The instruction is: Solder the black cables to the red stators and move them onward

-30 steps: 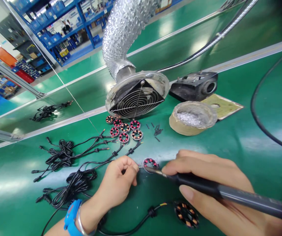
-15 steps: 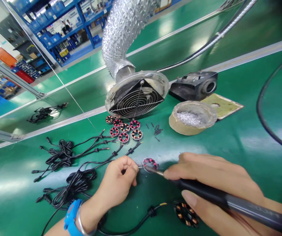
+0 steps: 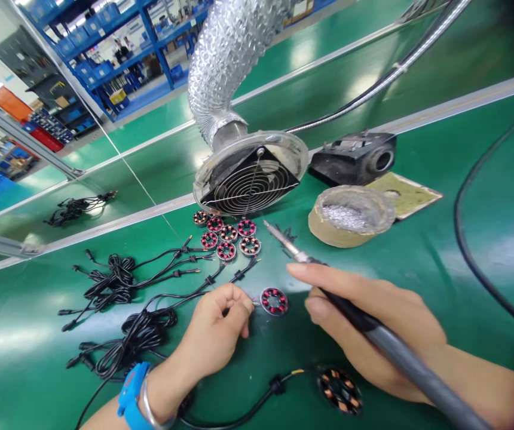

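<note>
Your left hand is drawn into a narrow pinch, apparently on a short lead of the red-wound ring, which lies on the green bench just beyond those fingertips, between your two hands. Your right hand is wrapped pen-fashion around the soldering iron, its bare tip pointing away from you, forward of the ring and clear of it.

Expect the ring to be light and rigid, but its windings and lead are probably delicate; a tug could strain the joint. Take it by the outer rim if you need to turn it, and keep your left pinch gentle (a smooth bench top may let it skid). The iron should feel stiff and somewhat front-light; hold it only by the dark handle, since the metal end may be hot.

As for writing, you can read no brand on the handle from here. Far ahead of your left hand, the blue bins carry pale tags too small to make out, and the blue wristband on your left arm shows no legible lettering.
</note>
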`<act>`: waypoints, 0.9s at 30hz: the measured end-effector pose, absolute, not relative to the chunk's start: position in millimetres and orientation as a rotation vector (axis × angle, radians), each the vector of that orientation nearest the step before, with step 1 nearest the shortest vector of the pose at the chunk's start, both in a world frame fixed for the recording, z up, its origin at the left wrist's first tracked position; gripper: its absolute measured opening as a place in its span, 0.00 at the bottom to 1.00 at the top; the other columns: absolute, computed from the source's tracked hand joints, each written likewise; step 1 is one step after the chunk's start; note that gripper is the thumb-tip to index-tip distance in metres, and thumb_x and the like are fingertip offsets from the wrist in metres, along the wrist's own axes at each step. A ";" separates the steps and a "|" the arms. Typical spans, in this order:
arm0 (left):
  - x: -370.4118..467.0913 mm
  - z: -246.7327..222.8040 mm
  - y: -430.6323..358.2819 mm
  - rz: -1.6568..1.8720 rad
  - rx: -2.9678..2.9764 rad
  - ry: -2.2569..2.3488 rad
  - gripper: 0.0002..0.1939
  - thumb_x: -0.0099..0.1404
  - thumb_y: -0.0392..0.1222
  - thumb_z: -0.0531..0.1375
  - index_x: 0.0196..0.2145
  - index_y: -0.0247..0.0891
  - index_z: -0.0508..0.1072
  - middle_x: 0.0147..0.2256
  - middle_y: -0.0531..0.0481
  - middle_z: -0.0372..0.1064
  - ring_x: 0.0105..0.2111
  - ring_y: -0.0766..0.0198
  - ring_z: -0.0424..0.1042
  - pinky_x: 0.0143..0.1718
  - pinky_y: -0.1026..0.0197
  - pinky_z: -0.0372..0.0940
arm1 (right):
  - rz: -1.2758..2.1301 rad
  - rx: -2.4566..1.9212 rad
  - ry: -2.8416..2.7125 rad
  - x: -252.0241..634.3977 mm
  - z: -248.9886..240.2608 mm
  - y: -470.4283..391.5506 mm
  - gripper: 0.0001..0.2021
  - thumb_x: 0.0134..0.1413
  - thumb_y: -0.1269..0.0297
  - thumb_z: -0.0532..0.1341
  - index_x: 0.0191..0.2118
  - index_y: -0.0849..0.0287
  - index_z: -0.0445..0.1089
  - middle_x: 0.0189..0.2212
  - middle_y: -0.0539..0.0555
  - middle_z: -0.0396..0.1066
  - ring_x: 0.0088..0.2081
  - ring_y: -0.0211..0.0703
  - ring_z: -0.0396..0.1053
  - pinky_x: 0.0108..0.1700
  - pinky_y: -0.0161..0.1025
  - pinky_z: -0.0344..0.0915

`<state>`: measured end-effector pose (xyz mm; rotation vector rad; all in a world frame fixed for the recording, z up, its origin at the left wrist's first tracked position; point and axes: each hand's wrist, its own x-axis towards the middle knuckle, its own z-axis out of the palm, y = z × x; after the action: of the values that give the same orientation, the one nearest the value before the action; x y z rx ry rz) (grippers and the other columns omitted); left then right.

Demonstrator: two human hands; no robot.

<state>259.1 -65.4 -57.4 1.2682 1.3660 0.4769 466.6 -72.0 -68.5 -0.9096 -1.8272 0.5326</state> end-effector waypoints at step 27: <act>257.5 -52.5 -62.6 0.363 1.238 1.156 0.17 0.66 0.53 0.54 0.25 0.39 0.62 0.20 0.57 0.58 0.21 0.69 0.52 0.25 0.64 0.49 | 0.573 -0.709 -1.923 442.5 -86.3 -66.2 0.14 0.58 0.79 0.55 0.45 0.56 0.67 0.27 0.49 0.70 0.25 0.34 0.66 0.27 0.30 0.64</act>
<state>257.5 -62.6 -52.5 1.2383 1.1557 0.3629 442.5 -66.2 -86.3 -0.7092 -1.9232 0.5727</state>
